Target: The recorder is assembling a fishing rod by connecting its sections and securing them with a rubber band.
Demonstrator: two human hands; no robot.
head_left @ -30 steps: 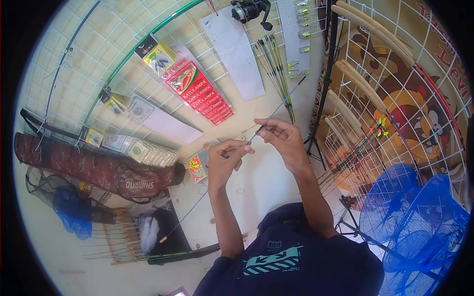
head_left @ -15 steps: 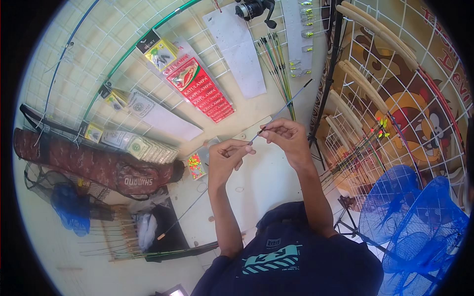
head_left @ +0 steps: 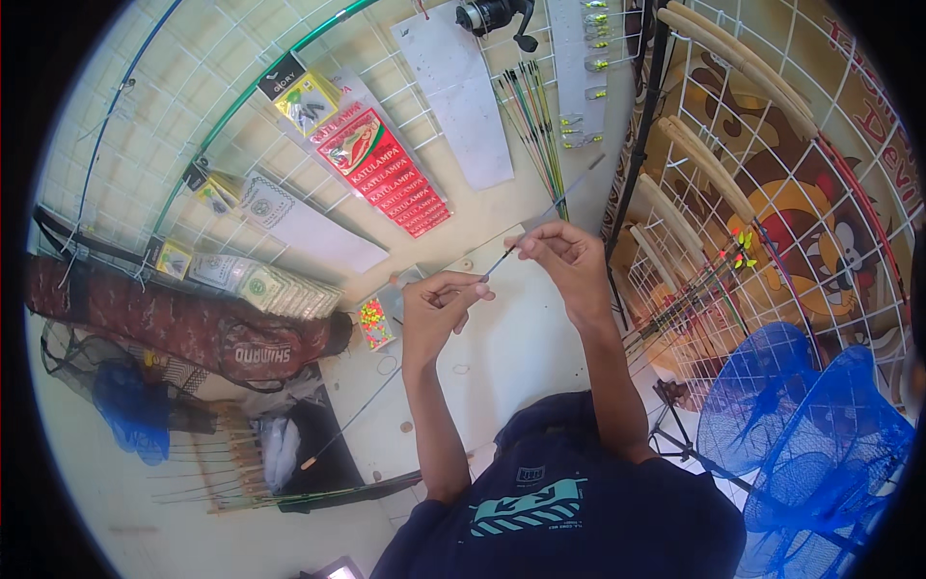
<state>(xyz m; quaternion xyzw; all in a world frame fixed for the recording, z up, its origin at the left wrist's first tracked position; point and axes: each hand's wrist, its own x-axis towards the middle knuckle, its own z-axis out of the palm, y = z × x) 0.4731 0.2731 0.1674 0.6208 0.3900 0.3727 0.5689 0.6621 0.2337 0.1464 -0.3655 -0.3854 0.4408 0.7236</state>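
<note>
A long thin rod (head_left: 500, 261) runs slantwise through both my hands, from a light wood-coloured end (head_left: 309, 464) at the lower left to a far tip at the upper right that looks blurred. My left hand (head_left: 434, 314) pinches it between thumb and fingers, about midway along. Farther up, my right hand (head_left: 569, 265) holds it in a fingertip pinch. Between the two pinches a short dark section shows, close to the right fingertips. Both hands are raised above a white tabletop (head_left: 511, 347).
A box of bright beads (head_left: 375, 323) sits left of my left hand. Packaged tackle (head_left: 386, 174), a reel (head_left: 494, 14) and slender sticks (head_left: 540, 135) line the wall grid. A camouflage rod bag (head_left: 183, 328) lies left; blue nets (head_left: 820, 434) stand right.
My right fingertips have shifted slightly up along the rod, widening the gap between the hands and baring more of the dark section. The left hand keeps its pinch. The whole view has shifted a little.
</note>
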